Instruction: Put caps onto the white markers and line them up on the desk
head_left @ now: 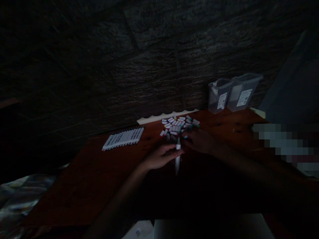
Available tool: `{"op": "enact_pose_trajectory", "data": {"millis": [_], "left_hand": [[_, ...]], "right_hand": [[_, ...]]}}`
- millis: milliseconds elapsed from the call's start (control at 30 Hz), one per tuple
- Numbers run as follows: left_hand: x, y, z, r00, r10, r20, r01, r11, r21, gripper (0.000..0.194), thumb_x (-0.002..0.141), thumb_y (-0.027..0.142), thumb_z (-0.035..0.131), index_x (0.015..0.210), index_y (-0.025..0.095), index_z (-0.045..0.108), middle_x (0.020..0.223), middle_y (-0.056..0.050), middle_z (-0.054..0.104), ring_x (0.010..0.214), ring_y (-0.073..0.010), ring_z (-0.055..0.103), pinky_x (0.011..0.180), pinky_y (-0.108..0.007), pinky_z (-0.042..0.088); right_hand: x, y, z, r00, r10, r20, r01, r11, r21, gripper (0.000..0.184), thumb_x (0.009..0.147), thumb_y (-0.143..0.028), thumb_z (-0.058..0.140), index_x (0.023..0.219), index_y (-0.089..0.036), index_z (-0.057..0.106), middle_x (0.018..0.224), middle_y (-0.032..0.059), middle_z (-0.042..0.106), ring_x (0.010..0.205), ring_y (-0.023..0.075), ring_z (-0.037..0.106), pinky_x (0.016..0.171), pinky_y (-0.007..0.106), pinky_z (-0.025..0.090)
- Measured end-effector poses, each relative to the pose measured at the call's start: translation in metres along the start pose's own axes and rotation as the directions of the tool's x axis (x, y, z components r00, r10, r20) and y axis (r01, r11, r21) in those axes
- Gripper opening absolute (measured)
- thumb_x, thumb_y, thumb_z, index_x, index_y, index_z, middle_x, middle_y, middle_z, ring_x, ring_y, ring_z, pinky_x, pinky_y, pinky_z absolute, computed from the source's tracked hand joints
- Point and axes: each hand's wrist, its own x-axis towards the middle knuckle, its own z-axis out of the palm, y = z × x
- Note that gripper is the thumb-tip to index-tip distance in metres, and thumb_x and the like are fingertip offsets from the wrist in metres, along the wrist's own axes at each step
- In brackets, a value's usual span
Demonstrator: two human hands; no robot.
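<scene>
My left hand (161,156) is closed around a white marker (177,162), which stands roughly upright with its uncapped-looking tip pointing away from me. Just to the right, my right hand (199,140) reaches to the near edge of a pile of marker caps (177,125). The caps are white with coloured ends, among them green, red, yellow and blue. The right fingers are dark, and whether they hold a cap cannot be made out. Left of the pile, a row of white markers (124,138) lies side by side on the wooden table (82,176).
Two clear plastic bins (219,96) with labels stand at the back right against the dark stone-patterned wall (149,59). A pale wavy-edged strip (164,117) lies along the wall behind the caps. Crumpled, shiny material (25,192) is at the lower left, beyond the table's edge.
</scene>
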Motion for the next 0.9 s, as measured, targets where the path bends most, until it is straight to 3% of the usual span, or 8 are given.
{"op": "enact_pose_trajectory", "data": {"millis": [233, 500, 900], "left_hand": [[0.0000, 0.0010, 0.0000, 1.000, -0.018, -0.004, 0.018, 0.999, 0.045, 0.037, 0.089, 0.047, 0.055, 0.108, 0.018, 0.068, 0.092, -0.004, 0.069, 0.084, -0.0161, 0.061, 0.075, -0.027, 0.047], [0.0009, -0.0034, 0.0006, 1.000, 0.011, -0.005, -0.010, 0.996, 0.085, 0.037, 0.090, 0.047, 0.055, 0.109, 0.018, 0.068, 0.104, -0.006, 0.070, 0.092, -0.0173, 0.061, 0.085, -0.031, 0.048], [-0.0001, -0.0018, 0.0010, 1.000, 0.006, 0.006, -0.007, 0.995, 0.095, 0.039, 0.090, 0.049, 0.054, 0.109, 0.017, 0.067, 0.098, -0.005, 0.070, 0.090, -0.0175, 0.062, 0.081, -0.028, 0.047]], "right_hand": [[-0.0010, -0.0004, -0.0010, 1.000, 0.005, -0.002, -0.005, 1.000, 0.001, 0.029, 0.091, -0.032, 0.052, 0.115, -0.021, 0.066, 0.111, 0.0081, 0.070, 0.104, 0.0241, 0.063, 0.089, 0.036, 0.048], [-0.0002, 0.0015, 0.0008, 1.000, -0.013, -0.004, 0.013, 1.000, -0.014, 0.030, 0.091, -0.030, 0.051, 0.115, -0.021, 0.066, 0.109, 0.0095, 0.071, 0.103, 0.0254, 0.064, 0.087, 0.037, 0.049], [-0.0003, 0.0003, 0.0008, 1.000, -0.017, -0.015, 0.017, 1.000, -0.019, 0.030, 0.090, -0.030, 0.051, 0.114, -0.020, 0.066, 0.110, 0.0092, 0.070, 0.104, 0.0258, 0.063, 0.086, 0.036, 0.048]]}}
